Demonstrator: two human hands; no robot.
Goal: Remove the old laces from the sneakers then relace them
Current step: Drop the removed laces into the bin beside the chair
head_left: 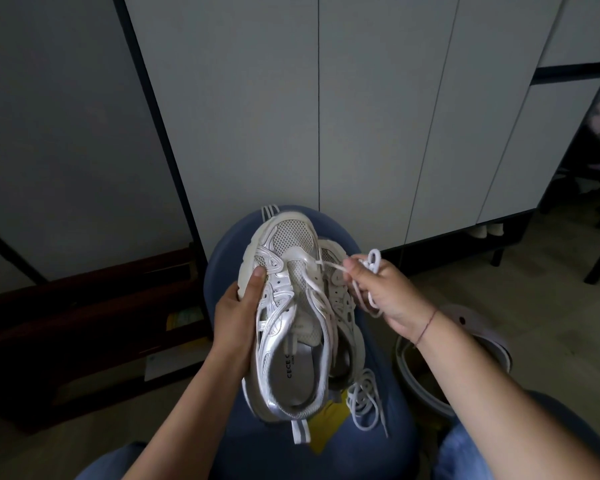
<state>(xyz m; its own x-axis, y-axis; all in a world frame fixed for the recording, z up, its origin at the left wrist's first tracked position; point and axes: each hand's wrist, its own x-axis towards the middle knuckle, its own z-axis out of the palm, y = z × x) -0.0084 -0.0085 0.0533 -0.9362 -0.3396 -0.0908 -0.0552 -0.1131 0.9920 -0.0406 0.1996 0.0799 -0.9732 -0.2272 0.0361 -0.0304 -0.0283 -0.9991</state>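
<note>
Over the middle of the blue stool seat (pixel 219 268): one white and silver sneaker (pixel 291 306), gripped at its outer side by the left hand (pixel 238 306), thumb laid on the upper and fingers curled under the sole. The long axis is set front to back, toe towards the seat's far edge and the cabinet doors (pixel 378 116), heel and open collar towards the near edge.

Partly covered on its right: a second sneaker (pixel 343 299), pointed the same way.

A white lace (pixel 333 267), drawn rightward from a front eyelet, is pinched and bunched in the curled right hand (pixel 378 292).

At the seat's near right edge: a loose lace (pixel 364 400), heaped beside a yellow sheet (pixel 326 424).

Little room is left between the far edge and the doors. Dark wooden furniture (pixel 84 323) bounds the left; a pale basin (pixel 409 372) stands to the right, with open floor beyond it.
</note>
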